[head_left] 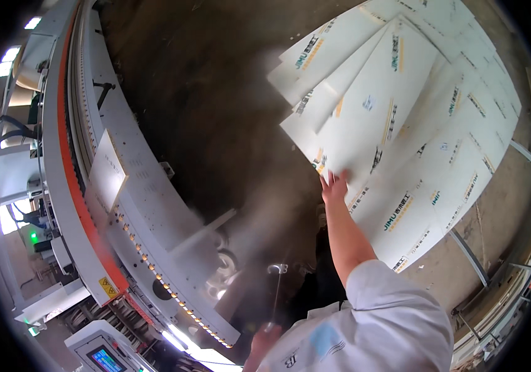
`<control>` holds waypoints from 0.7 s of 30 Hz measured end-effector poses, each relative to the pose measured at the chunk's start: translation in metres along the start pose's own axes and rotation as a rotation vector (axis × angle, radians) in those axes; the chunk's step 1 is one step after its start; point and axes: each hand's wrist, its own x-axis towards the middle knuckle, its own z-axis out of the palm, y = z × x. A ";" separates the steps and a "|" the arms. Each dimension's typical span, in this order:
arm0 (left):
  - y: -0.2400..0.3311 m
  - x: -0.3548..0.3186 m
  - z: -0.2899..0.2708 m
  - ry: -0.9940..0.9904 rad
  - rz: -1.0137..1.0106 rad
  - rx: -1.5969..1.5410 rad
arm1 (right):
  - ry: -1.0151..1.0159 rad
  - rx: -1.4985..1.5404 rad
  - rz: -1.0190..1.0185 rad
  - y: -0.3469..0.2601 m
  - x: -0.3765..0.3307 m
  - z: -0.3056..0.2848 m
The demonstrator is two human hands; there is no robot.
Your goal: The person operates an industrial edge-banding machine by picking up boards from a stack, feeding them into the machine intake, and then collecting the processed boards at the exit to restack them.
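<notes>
My right hand (335,186) reaches out to the near left edge of a white printed panel (371,115), gripping it there with the fingers at its margin. That panel lies askew on a stack of similar white sheets (448,186). Low in the view, my left hand (267,338) is closed round the lower end of a thin rod-like tool (276,291) with a small shiny metal head; its exact kind is unclear. Much of the left hand is cut off by my shirt and blur.
Along the left runs a long grey machine with an orange strip (70,167) and a row of small rollers (154,273). A small white board (108,170) rests on it. A control screen (105,359) sits at the lower left. Metal bars (469,257) stick out beneath the stack.
</notes>
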 end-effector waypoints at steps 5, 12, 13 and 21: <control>0.017 -0.003 -0.014 -0.018 0.188 0.063 | -0.007 -0.065 0.034 -0.096 -0.058 -0.187; -0.036 0.038 0.007 -0.218 0.405 -0.031 | -0.240 0.030 -0.221 -0.221 -0.220 -0.242; -0.044 0.041 0.012 -0.221 0.423 -0.077 | -0.269 0.026 -0.221 -0.231 -0.232 -0.232; -0.085 0.022 0.008 -0.433 0.550 -0.498 | -0.405 0.104 -0.402 -0.286 -0.253 -0.204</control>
